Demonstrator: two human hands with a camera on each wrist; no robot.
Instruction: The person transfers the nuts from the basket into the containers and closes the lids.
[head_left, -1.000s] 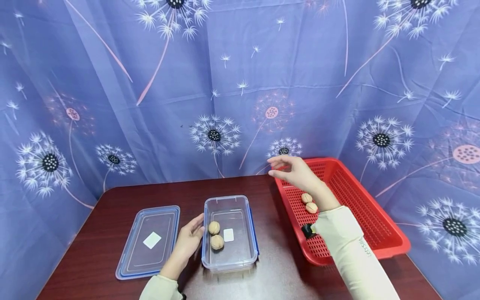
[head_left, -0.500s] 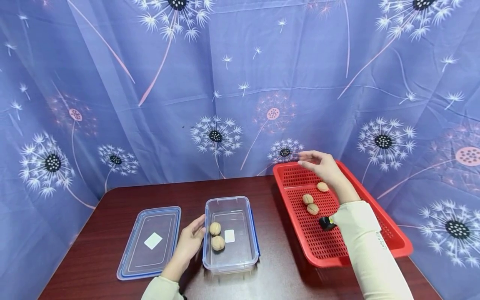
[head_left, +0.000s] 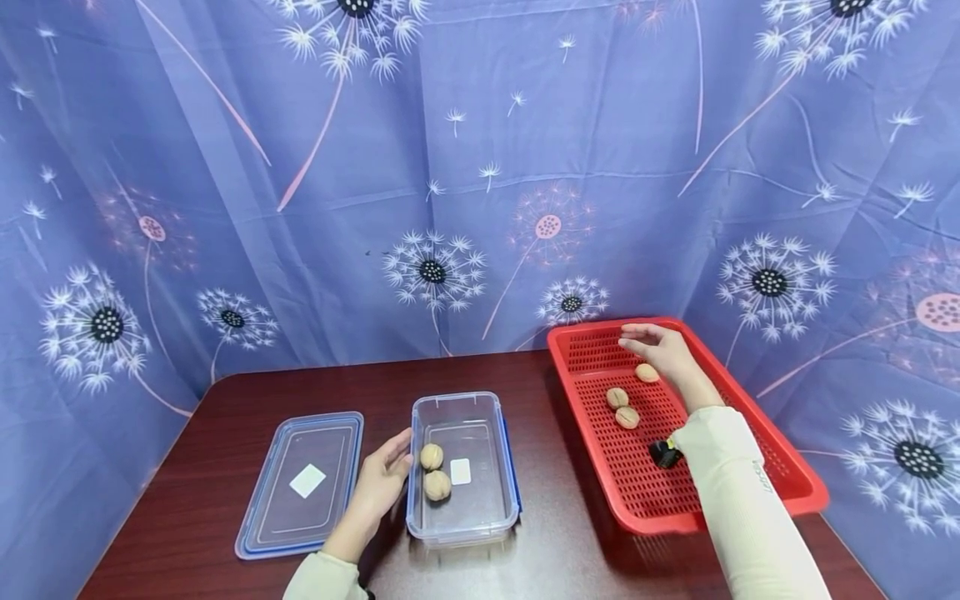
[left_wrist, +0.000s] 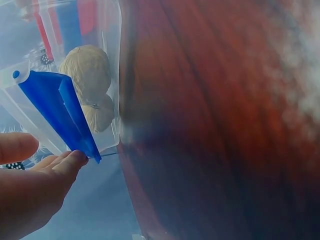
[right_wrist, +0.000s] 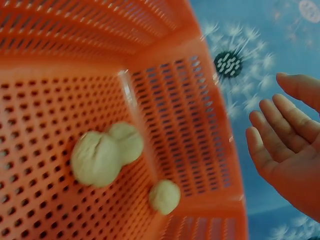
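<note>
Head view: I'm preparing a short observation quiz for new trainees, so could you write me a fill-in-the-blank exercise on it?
The clear box holds ____ walnuts.
The basket is coloured ____.
The lid lies to the ____ of the clear box.
The hand nearer the basket is the person's ____ one.

Missing words: two; red; left; right.

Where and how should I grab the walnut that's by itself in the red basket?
I'd pinch the lone walnut by its left and right sides, coming down through the open top. It's roundish, sits close to the far wall of the red basket, which likely crowds fingers there, and lies apart from the other two walnuts.
</note>
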